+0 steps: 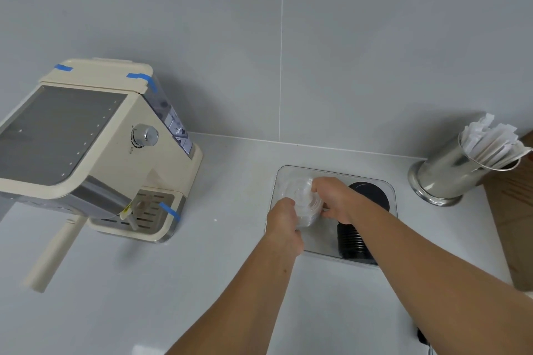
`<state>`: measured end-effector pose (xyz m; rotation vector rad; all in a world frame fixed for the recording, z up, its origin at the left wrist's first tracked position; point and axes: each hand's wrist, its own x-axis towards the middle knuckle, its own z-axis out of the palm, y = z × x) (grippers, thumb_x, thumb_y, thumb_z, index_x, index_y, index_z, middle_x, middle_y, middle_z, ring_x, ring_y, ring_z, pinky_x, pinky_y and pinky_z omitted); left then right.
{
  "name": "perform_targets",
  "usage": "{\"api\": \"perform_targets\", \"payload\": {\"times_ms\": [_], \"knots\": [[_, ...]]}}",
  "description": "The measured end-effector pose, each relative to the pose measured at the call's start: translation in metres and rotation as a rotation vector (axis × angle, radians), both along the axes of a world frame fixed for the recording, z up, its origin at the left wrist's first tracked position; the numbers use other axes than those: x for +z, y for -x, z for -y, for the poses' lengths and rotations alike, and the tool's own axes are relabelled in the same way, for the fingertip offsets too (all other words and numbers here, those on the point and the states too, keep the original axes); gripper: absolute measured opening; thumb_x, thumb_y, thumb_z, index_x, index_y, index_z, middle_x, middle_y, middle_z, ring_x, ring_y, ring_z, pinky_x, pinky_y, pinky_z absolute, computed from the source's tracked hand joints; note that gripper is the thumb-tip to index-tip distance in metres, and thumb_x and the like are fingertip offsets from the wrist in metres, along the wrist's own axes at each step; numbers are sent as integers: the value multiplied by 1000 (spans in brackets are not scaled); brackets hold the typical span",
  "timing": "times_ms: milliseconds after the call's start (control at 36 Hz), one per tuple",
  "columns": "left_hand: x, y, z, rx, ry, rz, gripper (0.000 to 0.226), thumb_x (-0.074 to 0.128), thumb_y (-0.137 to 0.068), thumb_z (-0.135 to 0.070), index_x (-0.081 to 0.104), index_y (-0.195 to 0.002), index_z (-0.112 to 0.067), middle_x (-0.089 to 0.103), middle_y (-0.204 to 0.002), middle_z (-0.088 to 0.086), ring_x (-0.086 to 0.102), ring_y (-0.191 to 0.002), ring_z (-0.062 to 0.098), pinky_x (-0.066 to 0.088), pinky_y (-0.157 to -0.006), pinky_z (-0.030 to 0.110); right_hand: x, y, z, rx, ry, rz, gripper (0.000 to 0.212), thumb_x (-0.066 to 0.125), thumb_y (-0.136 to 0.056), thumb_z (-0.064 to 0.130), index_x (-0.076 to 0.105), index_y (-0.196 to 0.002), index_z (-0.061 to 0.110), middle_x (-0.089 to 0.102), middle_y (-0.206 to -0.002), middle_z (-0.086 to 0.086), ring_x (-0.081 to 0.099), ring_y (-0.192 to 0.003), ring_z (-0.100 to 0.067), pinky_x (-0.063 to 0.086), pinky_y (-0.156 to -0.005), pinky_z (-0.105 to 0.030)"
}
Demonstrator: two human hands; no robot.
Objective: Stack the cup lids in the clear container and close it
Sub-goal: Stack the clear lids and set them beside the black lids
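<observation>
A clear rectangular container (pixel 386 186) stands open on the white counter near the back wall. In its right half lies a stack of black cup lids (pixel 352 242), ribbed along its side. Over the left half, both my hands hold a stack of clear cup lids (pixel 303 196). My left hand (pixel 284 223) grips the near end of that stack. My right hand (pixel 336 199) grips its far right side, fingers curled round the rim. The container's own cover is not in sight.
A cream espresso machine (pixel 95 150) with blue tape strips stands at the left, its handle (pixel 52 256) sticking out toward me. A steel cup of wrapped straws (pixel 461 167) stands at the right, beside a wooden edge (pixel 513 210).
</observation>
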<state>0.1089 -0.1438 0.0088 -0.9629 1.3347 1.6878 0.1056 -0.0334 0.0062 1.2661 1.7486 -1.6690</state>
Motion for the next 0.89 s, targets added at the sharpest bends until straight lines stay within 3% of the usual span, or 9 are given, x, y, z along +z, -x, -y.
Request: {"api": "perform_targets", "payload": {"times_ms": [222,333,444,500,611,667,722,806,889], "knots": [[0,1,-1,0,6,-13,26,50,-89,-20,53,-115,-23,52,-118,-1,50,-115,19,35,-93,27,2,0,1,14,2,18,24,41,-79,8,63,-86,13,64,-91,-8,58,-84,-23,49,-101,-47],[0,1,1,-10,-8,-25,38,51,-91,-23,52,-129,-22,52,-126,-1,49,-119,18,35,-98,27,0,0,-2,50,-32,25,36,41,-80,9,67,-105,3,66,-93,-9,60,-86,-24,50,-100,-45],[1,1,4,-23,-20,-45,46,53,-92,-25,49,-138,-21,47,-141,1,44,-129,19,31,-109,30,1,0,-5,58,-67,23,32,42,-83,8,64,-106,2,69,-116,-17,65,-110,-31,52,-97,-44],[3,-1,6,-40,-44,-55,49,54,-93,-25,46,-141,-19,43,-147,5,40,-135,21,30,-113,33,1,1,-6,70,-81,20,33,44,-84,8,63,-111,4,67,-120,-17,65,-108,-29,53,-97,-43],[8,-3,12,-70,-90,-64,54,56,-93,-26,42,-145,-16,37,-153,9,34,-141,24,31,-115,36,4,1,-8,74,-99,5,18,48,-86,12,61,-98,11,64,-120,-15,62,-111,-29,53,-97,-43],[10,-4,17,-78,-106,-74,55,57,-94,-27,41,-145,-15,35,-155,9,32,-143,25,32,-115,37,3,1,-10,87,-107,0,23,48,-86,12,62,-104,8,65,-116,-14,63,-109,-28,53,-97,-43],[14,-7,24,-85,-120,-82,59,58,-94,-28,36,-148,-14,31,-157,10,31,-144,24,33,-115,37,4,0,-12,129,-129,1,26,48,-86,11,62,-106,5,64,-101,-12,62,-92,-26,53,-94,-38],[14,-9,37,-96,-143,-116,63,61,-94,-29,35,-148,-9,36,-153,14,40,-139,24,37,-112,37,8,-1,-12,200,-177,-19,8,48,-83,10,52,-90,13,43,-90,-9,39,-81,-24,45,-80,-32],[15,-10,52,-135,-143,-179,35,61,-93,-23,56,-125,-9,59,-127,13,60,-115,21,52,-94,32,12,-5,-12,250,-203,-38,5,48,-86,9,51,-86,14,41,-86,-8,35,-80,-24,42,-78,-36]]}}
